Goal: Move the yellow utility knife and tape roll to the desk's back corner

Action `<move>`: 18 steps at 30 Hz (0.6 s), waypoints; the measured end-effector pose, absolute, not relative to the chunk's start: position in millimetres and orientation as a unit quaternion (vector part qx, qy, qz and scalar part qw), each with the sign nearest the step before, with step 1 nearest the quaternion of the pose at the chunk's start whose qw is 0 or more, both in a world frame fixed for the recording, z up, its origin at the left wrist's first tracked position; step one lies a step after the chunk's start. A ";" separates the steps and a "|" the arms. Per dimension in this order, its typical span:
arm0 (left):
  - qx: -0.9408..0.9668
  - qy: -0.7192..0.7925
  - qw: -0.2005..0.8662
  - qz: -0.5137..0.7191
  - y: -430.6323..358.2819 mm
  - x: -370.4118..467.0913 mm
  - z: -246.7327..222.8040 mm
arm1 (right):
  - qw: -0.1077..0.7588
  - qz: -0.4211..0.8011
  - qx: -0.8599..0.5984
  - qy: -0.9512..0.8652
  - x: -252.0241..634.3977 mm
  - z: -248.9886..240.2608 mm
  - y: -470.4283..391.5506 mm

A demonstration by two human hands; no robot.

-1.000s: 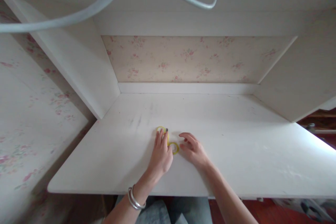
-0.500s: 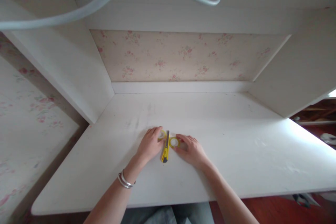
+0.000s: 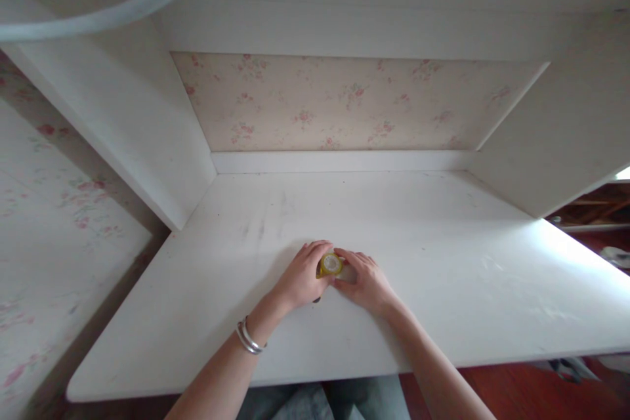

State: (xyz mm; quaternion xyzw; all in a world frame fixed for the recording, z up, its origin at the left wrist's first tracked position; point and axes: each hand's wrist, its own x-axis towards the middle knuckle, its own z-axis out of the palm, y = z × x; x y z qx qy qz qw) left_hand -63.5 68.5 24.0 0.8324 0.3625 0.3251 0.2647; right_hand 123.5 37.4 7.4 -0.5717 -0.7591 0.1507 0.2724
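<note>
A small yellow tape roll [image 3: 331, 264] with a pale centre sits between my two hands, near the middle of the white desk. My left hand [image 3: 302, 275] curls round its left side, thumb at the near edge and fingers at the far edge. From the right, my right hand [image 3: 365, 279] has thumb and fingertips closed at the roll's edge. Only one roll shows clearly; whether a second lies beneath it I cannot tell. The dark end of a utility knife [image 3: 316, 300] peeks out under my left hand, which hides the rest of it.
The desk top [image 3: 197, 315] has white side panels left and right and a shelf above. A pale cable [image 3: 147, 3] hangs across the upper left. Floral wallpaper [image 3: 319, 102] covers the back. The desk's front edge runs just before my lap.
My left hand has moved right, over the yellow utility knife, carrying its tape roll to the one at my right hand. Two separate rolls showed before; now one shows.
</note>
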 end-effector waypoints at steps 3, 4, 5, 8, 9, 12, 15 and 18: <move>0.813 0.378 0.274 0.348 69.3 -71.2 30.4 | 0.279 0.140 -0.564 -0.765 121.7 9.4 36.1; 0.799 0.399 0.276 0.355 70.0 -74.6 31.4 | 0.280 0.139 -0.563 -0.765 121.2 9.9 35.9; 0.784 0.428 0.275 0.357 71.1 -77.9 31.7 | 0.281 0.139 -0.564 -0.764 120.9 10.1 35.7; 0.753 0.513 0.271 0.311 74.4 -86.4 28.8 | 0.286 0.148 -0.572 -0.754 121.7 8.8 36.2; 0.753 0.529 0.271 0.283 75.1 -88.3 27.7 | 0.291 0.153 -0.574 -0.750 122.5 8.0 36.6; 0.760 0.548 0.278 0.213 74.7 -90.9 27.4 | 0.301 0.169 -0.573 -0.743 125.2 6.2 37.0; 0.772 0.568 0.238 0.154 71.7 -89.8 31.7 | 0.296 0.171 -0.568 -0.748 126.1 6.1 36.4; 0.787 0.585 0.179 0.085 69.2 -87.5 35.9 | 0.289 0.156 -0.567 -0.755 124.9 6.0 36.2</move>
